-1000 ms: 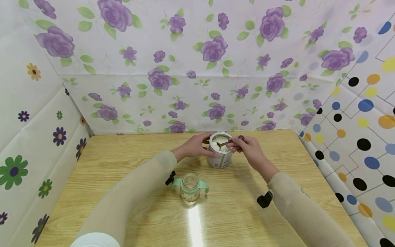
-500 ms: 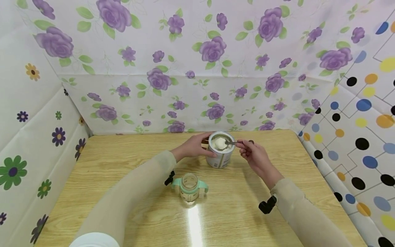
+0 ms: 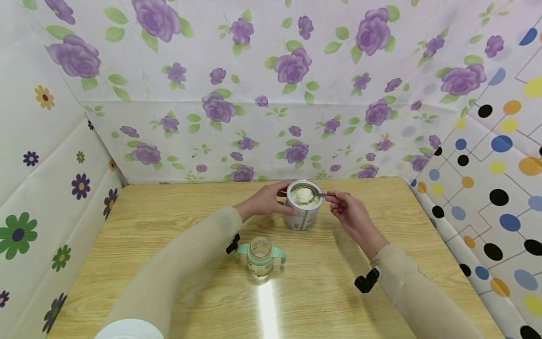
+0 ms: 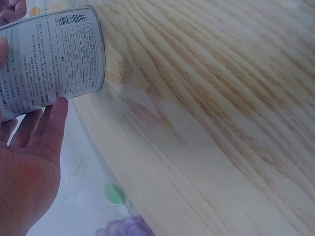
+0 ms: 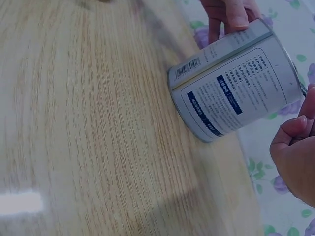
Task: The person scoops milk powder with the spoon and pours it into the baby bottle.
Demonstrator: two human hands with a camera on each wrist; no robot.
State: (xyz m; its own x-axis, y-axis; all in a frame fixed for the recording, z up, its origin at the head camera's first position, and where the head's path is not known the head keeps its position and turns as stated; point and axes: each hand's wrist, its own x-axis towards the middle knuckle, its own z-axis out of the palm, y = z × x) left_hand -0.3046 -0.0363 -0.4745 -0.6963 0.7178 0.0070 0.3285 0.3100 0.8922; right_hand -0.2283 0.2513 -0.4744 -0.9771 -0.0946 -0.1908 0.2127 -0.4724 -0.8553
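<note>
A printed metal can (image 3: 299,220) stands at the back of the wooden table, its top off and pale powder (image 3: 298,201) inside. My left hand (image 3: 266,201) grips the can's left side, thumb at the front and fingers behind. In the left wrist view, its fingers (image 4: 55,123) lie against the printed wall of the can. Between thumb and fingers, my right hand (image 3: 352,213) pinches the handle of a spoon (image 3: 322,194) just right of the rim. The spoon's bowl, heaped with powder, is over the can's mouth. The right wrist view shows the curled right hand (image 5: 295,152) beside the can's top.
A clear baby bottle (image 3: 260,267) with mint-green handles stands uncapped in front of the can, near my left forearm. Floral sheeting (image 3: 262,141) rises behind the table's back edge, and dotted sheeting (image 3: 478,188) borders the right side.
My right hand has drawn back rightward, and the spoon has come up from the powder with a heap on it. My left hand and the can have stayed in place.
</note>
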